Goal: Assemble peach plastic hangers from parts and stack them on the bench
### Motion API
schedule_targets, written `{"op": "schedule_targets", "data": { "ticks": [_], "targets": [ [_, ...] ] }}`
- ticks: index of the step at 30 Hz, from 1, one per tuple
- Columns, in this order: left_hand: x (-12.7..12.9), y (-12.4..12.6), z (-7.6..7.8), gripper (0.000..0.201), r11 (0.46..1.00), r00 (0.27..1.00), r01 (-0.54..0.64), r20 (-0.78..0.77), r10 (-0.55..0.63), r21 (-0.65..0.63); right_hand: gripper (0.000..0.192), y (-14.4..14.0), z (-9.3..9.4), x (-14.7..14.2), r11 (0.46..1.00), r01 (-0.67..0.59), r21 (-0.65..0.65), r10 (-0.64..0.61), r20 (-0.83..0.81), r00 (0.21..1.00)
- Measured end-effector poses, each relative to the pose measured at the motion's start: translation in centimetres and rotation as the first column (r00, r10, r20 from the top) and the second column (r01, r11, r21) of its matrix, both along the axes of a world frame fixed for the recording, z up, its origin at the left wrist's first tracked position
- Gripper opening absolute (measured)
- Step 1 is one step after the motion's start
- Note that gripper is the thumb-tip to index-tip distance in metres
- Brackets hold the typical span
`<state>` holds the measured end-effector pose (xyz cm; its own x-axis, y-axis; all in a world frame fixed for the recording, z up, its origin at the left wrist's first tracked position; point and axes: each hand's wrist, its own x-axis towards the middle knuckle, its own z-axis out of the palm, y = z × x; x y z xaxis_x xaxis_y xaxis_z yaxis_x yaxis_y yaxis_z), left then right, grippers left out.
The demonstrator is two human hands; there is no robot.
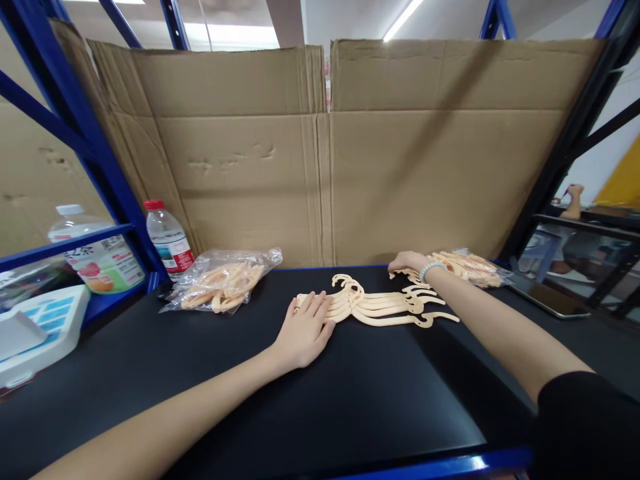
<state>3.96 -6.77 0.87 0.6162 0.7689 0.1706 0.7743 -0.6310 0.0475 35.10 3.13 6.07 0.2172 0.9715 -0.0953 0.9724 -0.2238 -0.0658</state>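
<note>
A fanned row of several cream plastic hangers [380,303] lies on the black table [350,400]. My left hand [306,328] rests flat with fingers spread on the left ends of the hangers. My right hand [411,262], with a pale bead bracelet at the wrist, reaches further back and rests palm down on another hanger at the edge of a clear bag of hangers [470,267] on the right. I cannot tell whether its fingers grip that hanger.
A second clear bag of hangers [220,287] lies at the back left beside a water bottle with a red cap [169,240]. Cardboard sheets [330,153] wall the back. Blue rack posts stand left; a white device [35,330] and a larger bottle [97,250] sit there.
</note>
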Motion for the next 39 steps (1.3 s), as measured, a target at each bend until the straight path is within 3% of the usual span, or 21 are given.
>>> {"op": "schedule_targets", "data": {
  "ticks": [4, 10, 16, 20, 25, 31, 36, 39],
  "targets": [
    [0.1, -0.1, 0.1, 0.054, 1.0, 1.0, -0.013, -0.007, 0.013, -0.005, 0.03, -0.7, 0.9, 0.3, 0.987, 0.059, -0.152, -0.06, -0.001, 0.998],
    [0.1, -0.3, 0.4, 0.054, 1.0, 1.0, -0.01, 0.002, 0.01, -0.016, 0.053, -1.6, 0.8, 0.8, 0.988, 0.089, -0.129, -0.085, 0.032, 0.996],
    [0.1, -0.1, 0.1, 0.052, 1.0, 1.0, 0.003, 0.028, -0.003, 0.012, 0.03, -1.3, 0.1, 0.1, 0.983, 0.048, -0.176, -0.033, 0.09, 0.995],
    [0.1, -0.1, 0.0, 0.053, 1.0, 1.0, 0.004, 0.019, -0.004, 0.01, 0.032, -1.3, 0.1, 0.4, 0.984, -0.052, -0.169, 0.069, 0.093, 0.993],
    [0.1, -0.1, 0.1, 0.053, 1.0, 1.0, 0.004, 0.018, -0.005, 0.013, 0.031, -1.7, -0.6, 1.7, 0.981, -0.182, -0.071, 0.187, 0.08, 0.979],
    [0.0, -0.1, 0.0, 0.052, 1.0, 1.0, 0.004, 0.02, -0.004, 0.01, 0.028, -2.3, -1.5, 3.0, 0.939, -0.306, 0.158, 0.297, 0.076, 0.952],
    [0.1, -0.1, 0.1, 0.052, 1.0, 1.0, -0.004, 0.022, 0.004, 0.005, 0.031, -3.7, -1.3, 3.6, 0.902, -0.304, 0.307, 0.295, 0.077, 0.952],
    [0.1, -0.2, 0.2, 0.053, 1.0, 1.0, -0.009, 0.011, 0.009, -0.005, 0.038, -6.3, -1.3, 2.1, 0.883, -0.287, 0.37, 0.289, 0.051, 0.956]
  ]
}}
